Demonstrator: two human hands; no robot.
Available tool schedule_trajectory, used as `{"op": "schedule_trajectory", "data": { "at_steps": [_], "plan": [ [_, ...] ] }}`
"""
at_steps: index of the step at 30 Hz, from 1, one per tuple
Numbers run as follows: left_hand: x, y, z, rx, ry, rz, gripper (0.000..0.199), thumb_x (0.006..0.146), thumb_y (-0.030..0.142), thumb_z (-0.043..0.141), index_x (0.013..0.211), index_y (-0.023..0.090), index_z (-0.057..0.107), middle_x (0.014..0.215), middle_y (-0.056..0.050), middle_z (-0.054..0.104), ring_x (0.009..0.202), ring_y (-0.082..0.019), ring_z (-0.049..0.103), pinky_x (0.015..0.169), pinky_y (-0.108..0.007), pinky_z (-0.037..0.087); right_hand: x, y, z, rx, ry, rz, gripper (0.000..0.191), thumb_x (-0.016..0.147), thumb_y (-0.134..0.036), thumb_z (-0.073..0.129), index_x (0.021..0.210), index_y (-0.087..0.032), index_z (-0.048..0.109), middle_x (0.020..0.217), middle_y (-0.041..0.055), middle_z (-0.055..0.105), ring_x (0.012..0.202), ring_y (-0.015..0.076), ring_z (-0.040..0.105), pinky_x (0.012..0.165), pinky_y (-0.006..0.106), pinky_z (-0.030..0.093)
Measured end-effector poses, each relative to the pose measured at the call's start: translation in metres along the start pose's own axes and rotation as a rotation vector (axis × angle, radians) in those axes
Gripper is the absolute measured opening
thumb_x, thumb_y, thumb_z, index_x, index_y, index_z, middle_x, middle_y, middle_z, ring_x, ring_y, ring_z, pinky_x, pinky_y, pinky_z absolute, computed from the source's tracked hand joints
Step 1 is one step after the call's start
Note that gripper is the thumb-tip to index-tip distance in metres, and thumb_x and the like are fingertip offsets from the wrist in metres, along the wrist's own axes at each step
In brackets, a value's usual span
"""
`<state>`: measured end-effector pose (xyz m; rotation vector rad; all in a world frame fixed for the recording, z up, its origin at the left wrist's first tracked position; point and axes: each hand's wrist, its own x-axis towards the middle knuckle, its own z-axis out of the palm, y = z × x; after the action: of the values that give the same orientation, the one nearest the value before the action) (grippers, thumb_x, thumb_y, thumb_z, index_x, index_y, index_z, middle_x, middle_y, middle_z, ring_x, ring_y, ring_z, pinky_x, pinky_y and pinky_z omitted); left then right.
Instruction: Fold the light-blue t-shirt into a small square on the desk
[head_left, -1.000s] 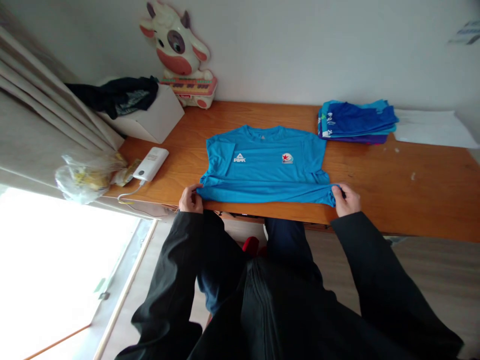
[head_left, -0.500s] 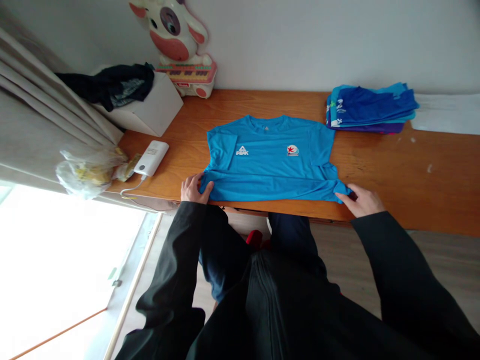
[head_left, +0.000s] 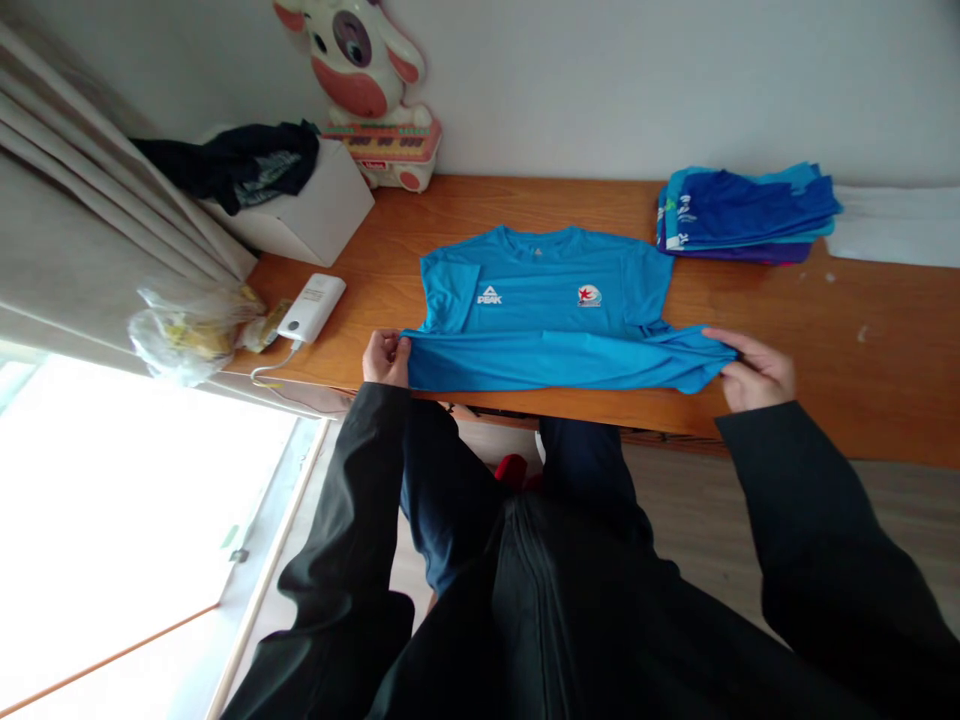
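Note:
A bright blue T-shirt lies front side up on the wooden table, its collar toward the wall. Its lower part is turned up in a band along the table's front edge. My left hand pinches the left end of this band between thumb and fingers. At the right end, my right hand grips the fabric and pulls it out past the sleeve. The band is stretched between both hands, with creases running toward the right one. A white logo and a round badge show on the chest.
Folded clothes are stacked at the back right, beside a white sheet. To the left lie a white power bank with a cable and a plastic bag. A white box bearing dark cloth and a cow toy keyboard stand behind.
My right hand has moved right and slightly up, drawing the shirt's lower corner outward. The turned-up band is now tauter and its upper edge sits higher. My left hand has risen slightly, still holding its end.

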<state>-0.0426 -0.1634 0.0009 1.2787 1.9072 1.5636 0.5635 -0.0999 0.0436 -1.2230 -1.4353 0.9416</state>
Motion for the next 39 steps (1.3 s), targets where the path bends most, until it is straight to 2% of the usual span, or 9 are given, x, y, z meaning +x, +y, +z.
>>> {"op": "schedule_trajectory", "data": {
  "at_steps": [5, 10, 13, 18, 21, 28, 32, 36, 39],
  "plan": [
    [-0.006, 0.005, 0.005, -0.091, -0.091, -0.011, 0.037, 0.084, 0.047, 0.084, 0.106, 0.025, 0.065, 0.072, 0.003, 0.064, 0.054, -0.011, 0.045, 0.055, -0.026, 0.030, 0.008, 0.029, 0.014, 0.324, 0.095, 0.164, 0.021, 0.078, -0.036, 0.085, 0.097, -0.028, 0.087, 0.115, 0.0073, 0.086, 0.112, 0.0301, 0.077, 0.110, 0.049, 0.061],
    [-0.010, 0.009, 0.003, -0.090, -0.183, -0.025, 0.056, 0.083, 0.041, 0.079, 0.136, 0.026, 0.067, 0.083, 0.001, 0.073, 0.054, -0.012, 0.049, 0.054, -0.027, 0.032, 0.013, 0.026, 0.021, 0.185, 0.136, 0.251, 0.026, 0.069, -0.034, 0.096, 0.087, -0.028, 0.079, 0.095, 0.0053, 0.079, 0.087, 0.0224, 0.068, 0.086, 0.039, 0.060],
    [-0.009, 0.014, -0.005, -0.045, -0.238, 0.007, 0.063, 0.084, 0.039, 0.073, 0.146, 0.026, 0.067, 0.098, -0.003, 0.080, 0.059, -0.014, 0.057, 0.056, -0.028, 0.040, 0.011, 0.008, 0.018, 0.077, 0.106, 0.194, 0.026, 0.073, -0.036, 0.094, 0.095, -0.028, 0.083, 0.100, 0.0073, 0.080, 0.089, 0.0240, 0.067, 0.088, 0.041, 0.058],
    [-0.014, 0.020, -0.018, 0.070, -0.207, 0.167, 0.041, 0.093, 0.034, 0.062, 0.124, 0.020, 0.084, 0.115, -0.008, 0.084, 0.094, -0.026, 0.076, 0.083, -0.039, 0.059, 0.003, -0.014, 0.006, 0.121, 0.245, 0.003, 0.031, 0.065, -0.034, 0.091, 0.092, -0.027, 0.077, 0.096, 0.0094, 0.077, 0.084, 0.0264, 0.065, 0.085, 0.047, 0.058],
    [-0.020, 0.018, -0.021, 0.133, -0.237, 0.181, 0.048, 0.092, 0.027, 0.060, 0.133, 0.018, 0.083, 0.132, -0.009, 0.081, 0.098, -0.025, 0.074, 0.091, -0.040, 0.060, -0.004, -0.015, 0.000, 0.042, 0.142, 0.111, 0.032, 0.065, -0.027, 0.087, 0.095, -0.027, 0.075, 0.096, 0.0099, 0.077, 0.085, 0.0276, 0.066, 0.085, 0.046, 0.057],
    [-0.022, 0.022, -0.019, 0.165, -0.293, 0.080, 0.066, 0.085, 0.020, 0.060, 0.148, 0.018, 0.077, 0.160, -0.011, 0.070, 0.075, -0.015, 0.066, 0.069, -0.033, 0.055, -0.016, -0.003, 0.016, -0.102, -0.130, 0.403, 0.037, 0.080, -0.037, 0.088, 0.113, -0.029, 0.074, 0.105, 0.0077, 0.083, 0.096, 0.0293, 0.072, 0.095, 0.047, 0.059],
    [-0.021, 0.039, -0.024, 0.091, -0.248, 0.082, 0.063, 0.084, 0.019, 0.063, 0.144, 0.019, 0.079, 0.159, -0.010, 0.070, 0.077, -0.016, 0.069, 0.064, -0.033, 0.051, -0.005, -0.013, 0.012, -0.094, -0.130, 0.309, 0.042, 0.080, -0.034, 0.089, 0.120, -0.027, 0.077, 0.120, 0.0101, 0.084, 0.108, 0.0309, 0.075, 0.105, 0.047, 0.057],
    [-0.027, 0.046, -0.036, 0.037, -0.154, 0.099, 0.062, 0.081, 0.018, 0.065, 0.141, 0.021, 0.081, 0.156, -0.008, 0.072, 0.071, -0.014, 0.067, 0.062, -0.034, 0.051, 0.003, -0.028, -0.005, 0.016, -0.005, 0.115, 0.057, 0.074, -0.032, 0.093, 0.129, -0.031, 0.076, 0.119, 0.0073, 0.081, 0.099, 0.0264, 0.073, 0.091, 0.039, 0.058],
    [-0.032, 0.039, -0.044, 0.124, -0.138, 0.105, 0.049, 0.080, 0.024, 0.068, 0.125, 0.023, 0.087, 0.131, -0.005, 0.084, 0.075, -0.018, 0.071, 0.073, -0.036, 0.060, 0.000, -0.025, -0.014, -0.095, -0.171, 0.176, 0.052, 0.076, -0.036, 0.090, 0.125, -0.031, 0.076, 0.100, 0.0037, 0.077, 0.083, 0.0230, 0.067, 0.076, 0.036, 0.053]
  ]
}}
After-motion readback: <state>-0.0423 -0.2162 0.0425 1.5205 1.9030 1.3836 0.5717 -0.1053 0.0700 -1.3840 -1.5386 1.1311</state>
